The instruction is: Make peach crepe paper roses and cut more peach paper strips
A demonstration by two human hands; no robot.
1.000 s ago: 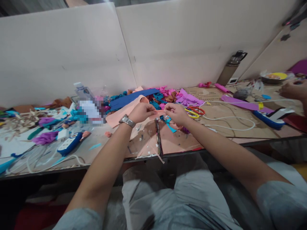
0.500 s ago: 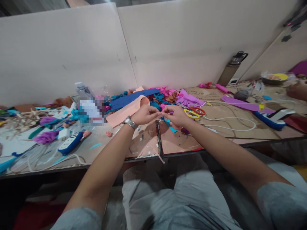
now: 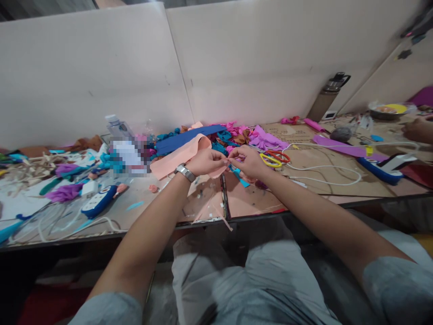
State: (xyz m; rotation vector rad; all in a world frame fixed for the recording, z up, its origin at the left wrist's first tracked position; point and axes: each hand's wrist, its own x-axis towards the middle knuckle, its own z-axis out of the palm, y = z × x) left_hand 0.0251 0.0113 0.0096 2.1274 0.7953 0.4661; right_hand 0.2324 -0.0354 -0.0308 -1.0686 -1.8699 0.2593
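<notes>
My left hand (image 3: pixel 207 162), with a metal watch on the wrist, is closed in a pinch above the table. A piece of peach crepe paper (image 3: pixel 218 172) shows beneath its fingers. Fingertip to fingertip with it, my right hand (image 3: pixel 249 161) pinches at the paper's edge; the exact grip is too small to make out. Behind my left hand lies a larger peach crepe paper sheet (image 3: pixel 177 159) with a curled end. A blue sheet (image 3: pixel 192 139) lies beyond that. Yellow- and red-handled scissors (image 3: pixel 271 160) rest just right of my right hand.
Crumpled coloured paper (image 3: pixel 237 133) is heaped against the white partition. Blue power strips (image 3: pixel 99 203) with white cables lie on both sides. A clear bottle (image 3: pixel 118 126) stands left, a dark flask (image 3: pixel 324 97) back right. Another person's hand (image 3: pixel 417 131) shows at the far right.
My fingers have shifted slightly at the pinch, and more of the peach paper shows below my left hand. The things on the table lie as before.
</notes>
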